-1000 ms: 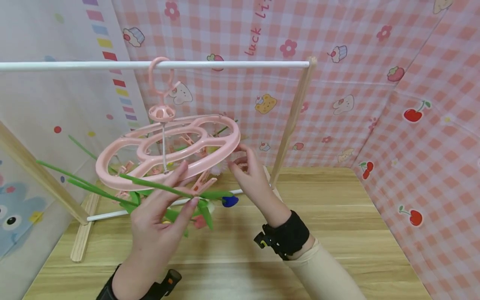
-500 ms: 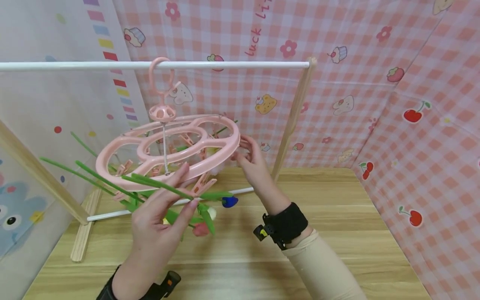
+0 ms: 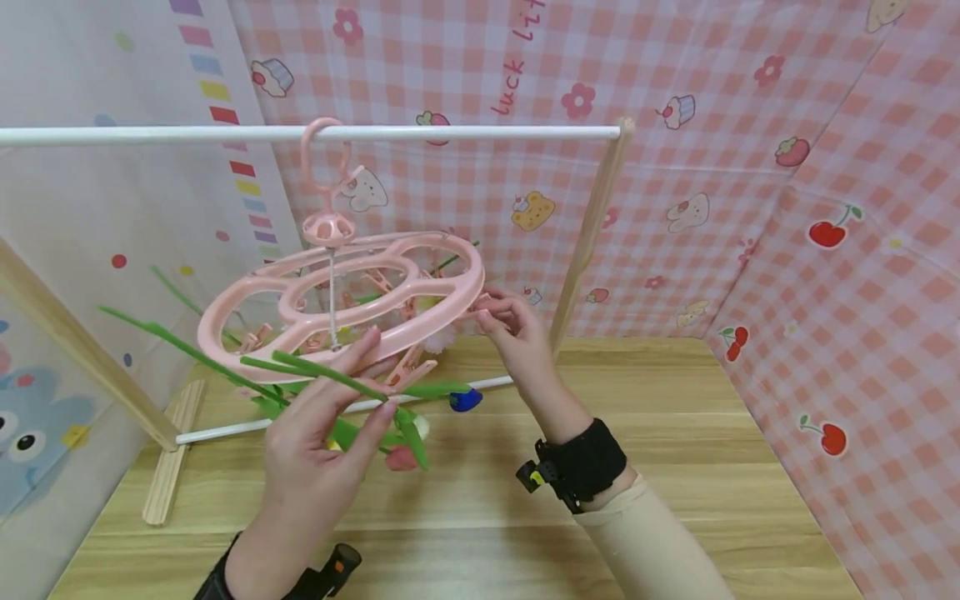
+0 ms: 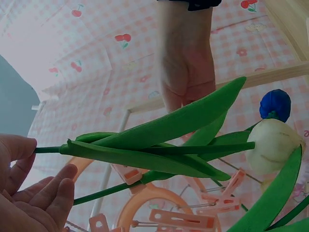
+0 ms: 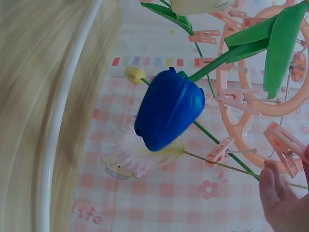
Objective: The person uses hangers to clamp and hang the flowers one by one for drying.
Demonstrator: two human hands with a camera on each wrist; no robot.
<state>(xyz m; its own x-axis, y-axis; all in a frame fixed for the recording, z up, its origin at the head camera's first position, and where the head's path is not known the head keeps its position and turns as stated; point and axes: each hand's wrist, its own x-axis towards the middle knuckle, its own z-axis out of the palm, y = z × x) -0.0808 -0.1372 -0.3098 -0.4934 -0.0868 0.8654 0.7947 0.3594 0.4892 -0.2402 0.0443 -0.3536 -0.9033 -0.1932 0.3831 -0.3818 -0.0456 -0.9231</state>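
Flower stems (image 3: 322, 373) stay pinched in the left hand (image 3: 315, 450); right hand (image 3: 517, 337) now pinches the hanger (image 3: 345, 292) rim

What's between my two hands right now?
In the head view, a blue flower bud and a pink clip hang between left hand and right hand.

Clip hanger (image 3: 345, 292) under rail (image 3: 450, 132)

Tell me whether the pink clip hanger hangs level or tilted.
Tilted: the pink clip hanger hooked on the white rail sits lower at its left end.
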